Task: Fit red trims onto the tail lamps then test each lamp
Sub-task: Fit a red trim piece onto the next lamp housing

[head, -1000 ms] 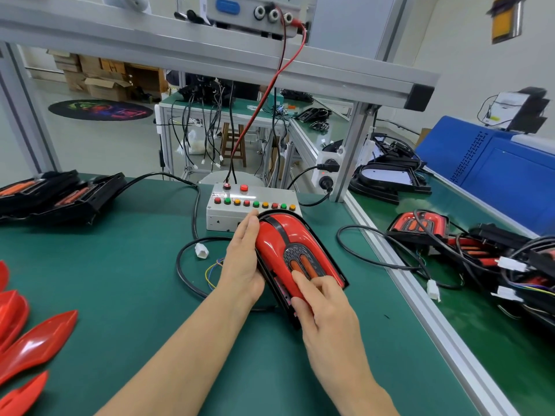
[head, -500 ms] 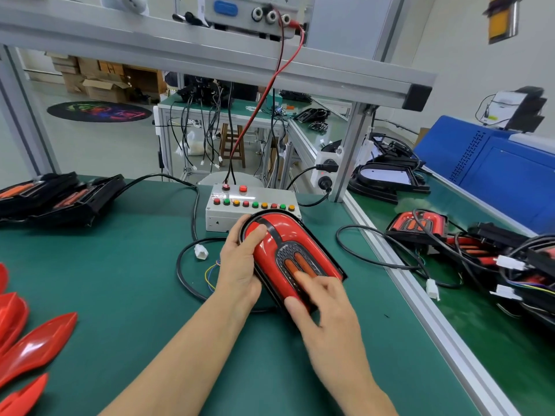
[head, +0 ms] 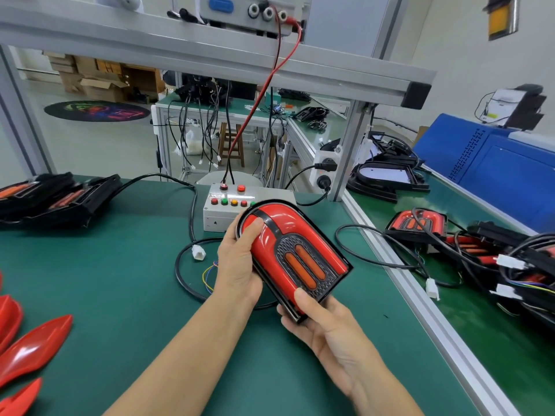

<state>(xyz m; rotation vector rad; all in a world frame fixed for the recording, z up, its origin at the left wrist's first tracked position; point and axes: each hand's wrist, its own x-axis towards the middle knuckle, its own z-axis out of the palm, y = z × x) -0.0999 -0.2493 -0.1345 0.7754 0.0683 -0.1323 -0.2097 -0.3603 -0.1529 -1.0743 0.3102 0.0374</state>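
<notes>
Just two bare forearms and hands in view, nothing worn on them.

The left hand (head: 237, 265) and right hand (head: 327, 328) both show no gloves, rings, watch or wristband. Forearms run uncovered all the way down to the bottom edge of the shot, so no sleeve cuff shows anywhere. Nails look short and plain on the thumbs, no polish as far as I can see.

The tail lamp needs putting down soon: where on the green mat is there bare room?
Bare mat lies between the red trims, the black housings and the cable loop. Right of the rail, wired lamps crowd it.
</notes>
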